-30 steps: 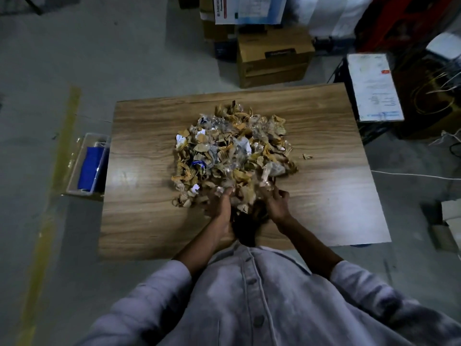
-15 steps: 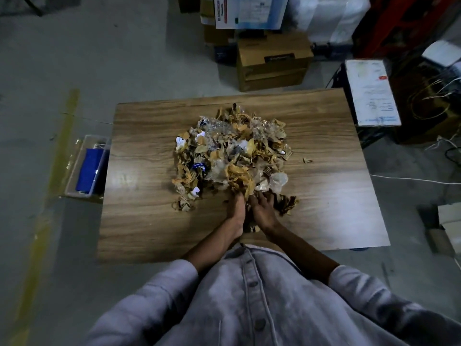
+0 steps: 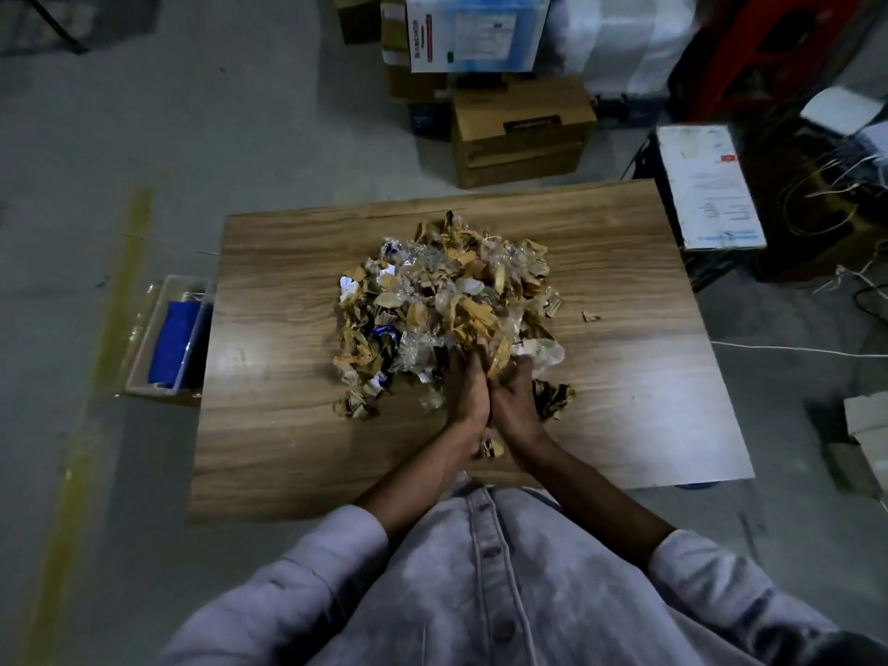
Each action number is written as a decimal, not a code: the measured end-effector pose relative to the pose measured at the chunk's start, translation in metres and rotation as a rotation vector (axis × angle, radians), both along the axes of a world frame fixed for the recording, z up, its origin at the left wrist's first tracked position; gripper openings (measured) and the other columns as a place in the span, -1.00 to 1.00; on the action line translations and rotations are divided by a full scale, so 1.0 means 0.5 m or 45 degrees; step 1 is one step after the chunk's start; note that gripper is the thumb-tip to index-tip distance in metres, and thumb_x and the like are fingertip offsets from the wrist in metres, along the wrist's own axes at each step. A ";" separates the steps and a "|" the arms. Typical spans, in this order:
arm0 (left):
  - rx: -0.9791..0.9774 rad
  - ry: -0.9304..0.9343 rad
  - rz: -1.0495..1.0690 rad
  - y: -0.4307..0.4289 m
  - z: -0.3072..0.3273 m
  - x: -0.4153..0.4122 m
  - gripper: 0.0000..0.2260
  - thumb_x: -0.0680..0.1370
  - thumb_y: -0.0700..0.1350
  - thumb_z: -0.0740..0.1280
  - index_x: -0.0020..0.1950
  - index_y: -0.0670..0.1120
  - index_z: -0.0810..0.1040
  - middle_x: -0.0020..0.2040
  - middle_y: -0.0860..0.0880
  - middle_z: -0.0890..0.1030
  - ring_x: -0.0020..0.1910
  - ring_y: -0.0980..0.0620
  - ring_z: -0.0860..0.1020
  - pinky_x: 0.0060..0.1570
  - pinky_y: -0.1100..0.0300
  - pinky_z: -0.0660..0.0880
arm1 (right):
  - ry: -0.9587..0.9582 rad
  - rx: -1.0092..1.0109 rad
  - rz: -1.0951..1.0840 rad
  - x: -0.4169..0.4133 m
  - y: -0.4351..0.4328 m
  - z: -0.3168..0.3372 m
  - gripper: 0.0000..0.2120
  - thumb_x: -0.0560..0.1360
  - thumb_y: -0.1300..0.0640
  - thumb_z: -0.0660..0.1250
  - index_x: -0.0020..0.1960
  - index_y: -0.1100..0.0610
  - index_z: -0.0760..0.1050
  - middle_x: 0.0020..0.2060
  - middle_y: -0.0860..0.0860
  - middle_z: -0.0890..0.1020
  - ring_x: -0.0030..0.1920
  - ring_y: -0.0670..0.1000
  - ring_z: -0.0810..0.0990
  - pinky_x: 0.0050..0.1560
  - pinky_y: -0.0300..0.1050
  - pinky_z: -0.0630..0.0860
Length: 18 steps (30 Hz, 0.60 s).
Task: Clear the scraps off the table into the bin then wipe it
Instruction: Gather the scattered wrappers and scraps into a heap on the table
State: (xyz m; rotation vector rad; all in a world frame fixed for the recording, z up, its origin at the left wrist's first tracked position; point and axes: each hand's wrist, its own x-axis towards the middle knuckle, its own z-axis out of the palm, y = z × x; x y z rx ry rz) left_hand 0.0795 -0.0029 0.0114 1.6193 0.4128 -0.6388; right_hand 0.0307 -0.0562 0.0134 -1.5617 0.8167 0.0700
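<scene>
A heap of scraps point(image 3: 447, 300), torn brown cardboard, clear plastic and bits of white and blue paper, lies in the middle of the wooden table point(image 3: 288, 425). My left hand point(image 3: 463, 394) and my right hand point(image 3: 516, 398) are pressed side by side at the heap's near edge. Their fingers are dug into the scraps and cup a bunch between them; the fingertips are hidden. One scrap point(image 3: 492, 448) lies under my wrists, and a small piece point(image 3: 590, 317) lies apart to the right. A clear plastic bin point(image 3: 163, 377) holding something blue point(image 3: 173, 341) stands on the floor by the table's left edge.
Cardboard boxes point(image 3: 521, 129) are stacked on the floor beyond the table's far edge. A box with a white label point(image 3: 706, 185) sits at the far right corner, beside tangled cables point(image 3: 817, 209). A white cable point(image 3: 793, 349) runs over the floor on the right.
My hands were apart at the heap's near edge; they have come together, pushed into the scraps and closed around a bunch. The heap's near side has bunched up.
</scene>
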 end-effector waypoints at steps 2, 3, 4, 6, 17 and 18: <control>0.007 -0.017 0.008 -0.005 0.020 0.004 -0.30 0.54 0.39 0.13 0.60 0.08 0.29 0.51 0.04 0.37 0.45 -0.06 0.40 0.42 -0.13 0.38 | -0.039 0.075 -0.040 0.004 -0.004 0.032 -0.47 0.62 0.21 0.30 0.49 0.06 0.15 0.29 0.16 0.57 0.26 0.11 0.62 0.24 0.13 0.63; 0.020 -0.037 0.017 -0.008 0.032 0.004 -0.33 0.55 0.35 0.15 0.58 0.03 0.33 0.50 -0.01 0.40 0.43 -0.06 0.42 0.41 -0.12 0.39 | -0.063 0.093 -0.064 0.007 -0.006 0.043 -0.50 0.64 0.29 0.27 0.49 0.13 0.14 0.29 0.15 0.58 0.23 0.04 0.64 0.20 0.02 0.64; 0.026 -0.058 0.043 -0.010 0.046 0.005 -0.38 0.56 0.31 0.18 0.51 -0.01 0.43 0.44 -0.04 0.47 0.37 -0.07 0.47 0.36 -0.10 0.43 | -0.076 0.085 -0.080 0.008 -0.008 0.042 -0.56 0.64 0.34 0.25 0.45 0.15 0.20 0.25 0.16 0.60 0.15 -0.05 0.66 0.11 -0.11 0.65; -0.011 -0.126 0.102 -0.016 0.062 0.007 -0.49 0.52 0.24 0.25 0.28 -0.08 0.60 0.19 -0.07 0.62 0.16 -0.08 0.58 0.15 -0.01 0.53 | -0.123 0.053 -0.091 0.012 -0.008 0.052 -0.65 0.63 0.39 0.23 0.36 0.16 0.31 0.17 0.14 0.62 0.03 -0.20 0.67 -0.01 -0.31 0.59; 0.151 -0.436 0.036 -0.040 0.111 0.085 -0.71 0.66 0.05 0.31 -0.26 0.02 0.47 -0.37 0.05 0.50 -0.44 0.09 0.45 -0.42 0.23 0.37 | -0.168 0.517 -0.117 0.027 -0.054 0.128 -0.66 0.73 0.33 0.00 0.41 0.19 0.41 0.15 0.25 0.65 0.03 0.18 0.65 -0.08 0.02 0.61; 0.168 -0.425 0.045 -0.041 0.115 0.098 -0.68 0.65 0.03 0.32 -0.29 0.01 0.43 -0.40 0.05 0.46 -0.47 0.09 0.40 -0.43 0.25 0.31 | -0.170 0.576 -0.117 0.028 -0.059 0.126 -0.63 0.74 0.32 0.02 0.49 0.16 0.36 0.25 0.23 0.63 0.15 0.19 0.64 0.04 0.06 0.61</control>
